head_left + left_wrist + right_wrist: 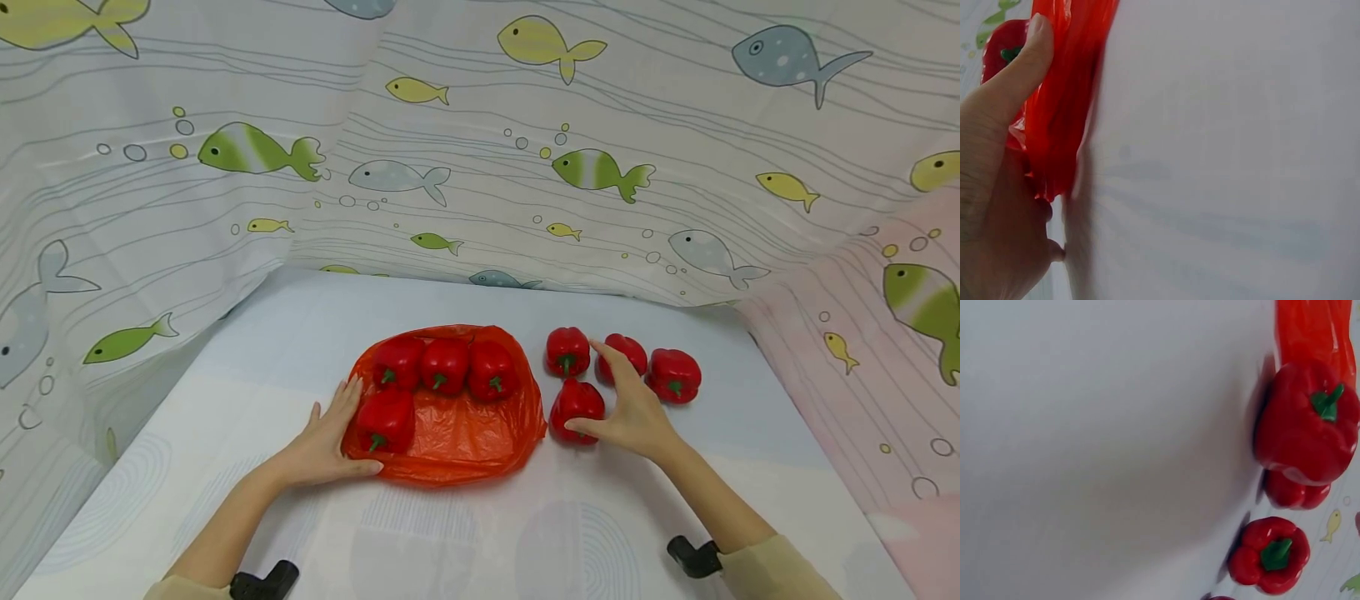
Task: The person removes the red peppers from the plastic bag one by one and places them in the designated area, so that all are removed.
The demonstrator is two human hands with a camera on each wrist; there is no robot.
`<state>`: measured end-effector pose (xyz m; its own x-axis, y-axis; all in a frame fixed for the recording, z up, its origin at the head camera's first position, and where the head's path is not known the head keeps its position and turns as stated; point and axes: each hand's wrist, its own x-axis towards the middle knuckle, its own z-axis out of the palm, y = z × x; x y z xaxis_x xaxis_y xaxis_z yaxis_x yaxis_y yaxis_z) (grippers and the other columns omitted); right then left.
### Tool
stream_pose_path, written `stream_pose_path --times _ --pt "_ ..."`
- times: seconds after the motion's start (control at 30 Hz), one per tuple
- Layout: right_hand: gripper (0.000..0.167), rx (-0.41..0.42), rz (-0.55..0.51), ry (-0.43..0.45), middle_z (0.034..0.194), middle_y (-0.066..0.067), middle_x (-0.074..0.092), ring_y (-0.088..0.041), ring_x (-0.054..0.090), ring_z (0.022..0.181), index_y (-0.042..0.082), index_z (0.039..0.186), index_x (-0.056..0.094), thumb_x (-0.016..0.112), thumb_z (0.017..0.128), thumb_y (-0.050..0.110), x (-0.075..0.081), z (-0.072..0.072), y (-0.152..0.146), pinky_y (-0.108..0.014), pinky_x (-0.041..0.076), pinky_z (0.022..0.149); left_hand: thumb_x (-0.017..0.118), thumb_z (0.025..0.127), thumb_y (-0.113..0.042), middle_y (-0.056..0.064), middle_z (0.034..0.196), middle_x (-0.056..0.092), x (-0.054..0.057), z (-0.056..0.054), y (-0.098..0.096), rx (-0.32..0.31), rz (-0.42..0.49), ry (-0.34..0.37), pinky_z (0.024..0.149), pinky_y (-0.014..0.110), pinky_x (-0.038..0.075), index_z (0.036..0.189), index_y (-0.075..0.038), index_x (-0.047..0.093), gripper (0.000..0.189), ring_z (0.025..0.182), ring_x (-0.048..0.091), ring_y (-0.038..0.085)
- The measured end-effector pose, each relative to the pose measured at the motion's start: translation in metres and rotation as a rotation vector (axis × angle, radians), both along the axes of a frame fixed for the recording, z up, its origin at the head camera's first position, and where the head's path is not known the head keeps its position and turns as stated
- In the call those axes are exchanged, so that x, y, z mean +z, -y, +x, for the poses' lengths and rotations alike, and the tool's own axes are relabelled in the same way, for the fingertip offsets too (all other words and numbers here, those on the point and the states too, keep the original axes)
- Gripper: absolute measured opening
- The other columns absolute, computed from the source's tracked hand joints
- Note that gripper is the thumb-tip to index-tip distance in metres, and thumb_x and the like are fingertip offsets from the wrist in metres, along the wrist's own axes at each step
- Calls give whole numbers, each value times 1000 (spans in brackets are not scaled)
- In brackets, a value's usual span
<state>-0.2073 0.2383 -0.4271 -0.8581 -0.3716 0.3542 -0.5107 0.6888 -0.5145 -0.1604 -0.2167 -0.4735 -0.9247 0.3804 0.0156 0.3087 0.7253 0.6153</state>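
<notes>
A red plastic bag [457, 433], its mouth spread wide, lies in the middle of the table in the head view. Several red bell peppers [446, 367] sit inside along its back and left. My left hand [326, 442] rests against the bag's left side with fingers spread; its thumb [1019, 72] lies straight along the bag's wall in the left wrist view. Right of the bag, my right hand [633, 412] reaches over a loose bell pepper [576, 408], thumb at its front and fingers stretched toward the back. The right wrist view shows this pepper [1307, 431] but no hand.
Behind that pepper stand more loose peppers: one near the bag [567, 350], one partly behind my fingers [626, 354], one farthest right [675, 375]. A fish-print curtain [480, 167] borders the white table [420, 550] at the back and sides.
</notes>
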Motion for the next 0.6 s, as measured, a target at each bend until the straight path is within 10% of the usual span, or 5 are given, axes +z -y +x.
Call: stream_pose_path --times 0.6 --pt "111 96 -38 -196 149 -7 38 -22 38 134 16 149 31 93 58 30 31 14 34 -48 52 86 78 71 -53 24 158 2 0 0 0 -2 0 -2 103 72 -4 152 5 9 121 144 -4 43"
